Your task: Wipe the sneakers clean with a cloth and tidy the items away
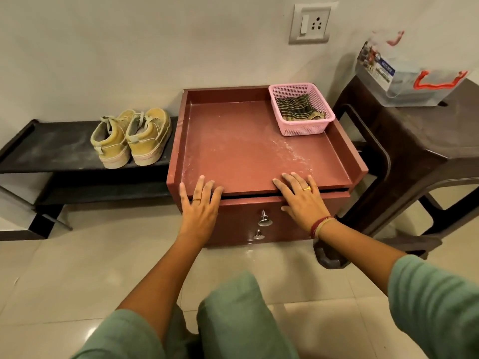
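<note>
Two tan sneakers [132,137] stand side by side, heels toward me, on a low black shoe rack [46,146] at the left. A striped dark cloth [298,110] lies folded in a pink plastic basket [302,125] at the back right corner of a maroon drawer cabinet [248,149]. My left hand [201,206] rests flat on the cabinet's front edge at the left, fingers spread, holding nothing. Over at the right of that same edge, my right hand [302,196] lies flat and empty too.
The cabinet front has two metal knobs [264,221]. A dark brown plastic stool [420,141] stands to the right with a clear bag with red handles [412,71] on it. A wall socket [309,23] is above. Pale tiled floor [103,268] lies in front.
</note>
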`<state>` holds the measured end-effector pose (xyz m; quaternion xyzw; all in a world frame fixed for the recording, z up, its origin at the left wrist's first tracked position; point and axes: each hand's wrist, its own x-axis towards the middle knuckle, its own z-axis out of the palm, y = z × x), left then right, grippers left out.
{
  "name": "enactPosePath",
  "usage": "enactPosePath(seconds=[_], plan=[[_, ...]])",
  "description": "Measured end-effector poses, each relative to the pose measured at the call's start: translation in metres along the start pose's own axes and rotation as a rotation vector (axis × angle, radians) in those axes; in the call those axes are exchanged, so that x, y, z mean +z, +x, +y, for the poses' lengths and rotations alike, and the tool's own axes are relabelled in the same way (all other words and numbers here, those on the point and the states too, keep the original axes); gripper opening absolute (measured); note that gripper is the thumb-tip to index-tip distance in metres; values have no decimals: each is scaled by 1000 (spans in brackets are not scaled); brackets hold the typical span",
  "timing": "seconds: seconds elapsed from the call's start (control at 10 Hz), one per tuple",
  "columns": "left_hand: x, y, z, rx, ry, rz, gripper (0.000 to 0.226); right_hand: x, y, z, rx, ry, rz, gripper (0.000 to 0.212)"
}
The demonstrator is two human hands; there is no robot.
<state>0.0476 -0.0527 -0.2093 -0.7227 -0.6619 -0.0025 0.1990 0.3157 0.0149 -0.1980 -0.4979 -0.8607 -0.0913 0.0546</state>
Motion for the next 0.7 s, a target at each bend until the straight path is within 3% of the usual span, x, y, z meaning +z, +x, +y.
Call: enactPosePath(seconds=[0.3, 0.5, 0.7], plan=[[-26, 10, -14, 35, -42, -44, 57, -19, 16, -4, 37, 35, 7, 54], [-65, -7, -55, -16, -51, 175, 58, -53, 23, -34, 25, 218, 234, 30], [-58, 24, -116, -88, -58, 377, 62, -66, 90, -98, 44, 518, 395, 33]])
